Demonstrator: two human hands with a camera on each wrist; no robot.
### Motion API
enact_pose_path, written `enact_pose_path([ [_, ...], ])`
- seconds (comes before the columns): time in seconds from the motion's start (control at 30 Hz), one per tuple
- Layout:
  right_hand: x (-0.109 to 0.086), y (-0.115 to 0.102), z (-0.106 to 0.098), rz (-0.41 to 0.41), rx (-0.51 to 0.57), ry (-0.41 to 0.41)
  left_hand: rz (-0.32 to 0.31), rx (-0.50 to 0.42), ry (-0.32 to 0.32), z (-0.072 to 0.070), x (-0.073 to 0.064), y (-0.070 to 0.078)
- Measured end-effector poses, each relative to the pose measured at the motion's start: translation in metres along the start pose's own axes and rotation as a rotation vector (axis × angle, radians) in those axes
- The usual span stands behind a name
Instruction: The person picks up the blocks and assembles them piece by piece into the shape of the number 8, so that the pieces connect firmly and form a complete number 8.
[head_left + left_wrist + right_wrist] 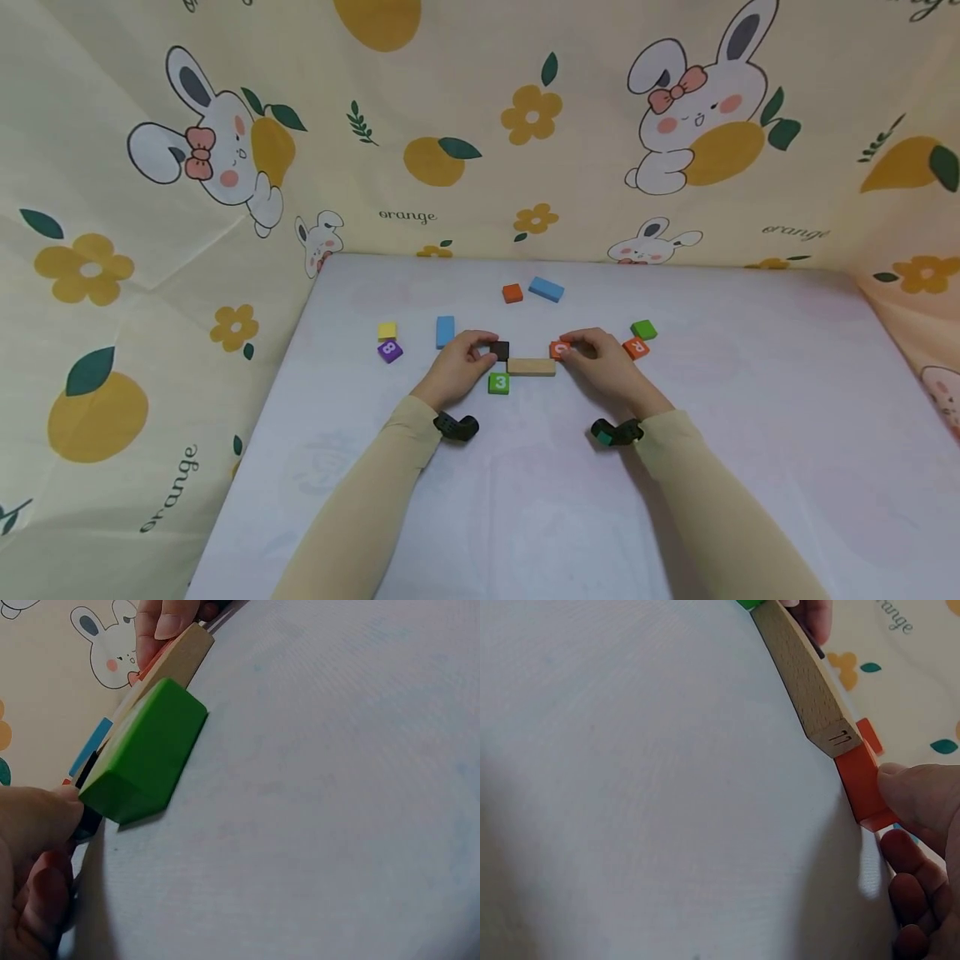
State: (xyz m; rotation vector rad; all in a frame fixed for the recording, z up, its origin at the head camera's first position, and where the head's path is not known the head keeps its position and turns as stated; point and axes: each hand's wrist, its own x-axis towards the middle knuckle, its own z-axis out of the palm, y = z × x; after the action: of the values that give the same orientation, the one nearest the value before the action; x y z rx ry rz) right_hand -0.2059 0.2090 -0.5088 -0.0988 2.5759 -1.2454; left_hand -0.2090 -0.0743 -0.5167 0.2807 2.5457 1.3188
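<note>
My left hand (454, 367) pinches a small black block (500, 351) between thumb and fingers. Opposite it, my right hand (603, 364) grips an orange letter block (557, 349), the thumb pressed on its side in the right wrist view. Between the two lies a long plain wooden block (531, 367); its end, marked with dark strokes, meets the orange block (861, 784). A green block with a white 3 (498, 383) sits just in front of the black one, and looms large as a green block (146, 757) beside the left thumb.
Behind the hands are an orange block (512, 293) and a blue block (546, 289). Left stand another blue block (446, 332), a yellow block (387, 331) and a purple block (390, 351). At right, a green block (643, 329) touches an orange R block (636, 347). Patterned cloth (465, 100) rises behind the table.
</note>
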Motion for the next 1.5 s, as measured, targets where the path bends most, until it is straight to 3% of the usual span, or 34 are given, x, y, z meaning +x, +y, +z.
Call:
enact_pose_path([
  [0.4,-0.004,0.001,-0.001,-0.05,-0.008,0.007,0.006,0.004,0.008,-0.001,-0.001,0.001],
  [0.67,-0.01,-0.001,-0.003,-0.001,0.032,0.006,0.015,-0.003,0.008,0.0,-0.002,-0.001],
  [0.93,-0.026,-0.002,-0.036,-0.015,0.007,0.108,0.011,-0.004,0.005,0.0,0.001,-0.002],
  [1.17,-0.041,0.014,-0.065,-0.012,-0.046,0.21,0.0,-0.018,-0.002,0.0,0.002,-0.002],
  [1.5,-0.049,0.038,-0.076,0.075,-0.044,0.234,0.001,-0.018,-0.002,-0.001,0.001,-0.001],
])
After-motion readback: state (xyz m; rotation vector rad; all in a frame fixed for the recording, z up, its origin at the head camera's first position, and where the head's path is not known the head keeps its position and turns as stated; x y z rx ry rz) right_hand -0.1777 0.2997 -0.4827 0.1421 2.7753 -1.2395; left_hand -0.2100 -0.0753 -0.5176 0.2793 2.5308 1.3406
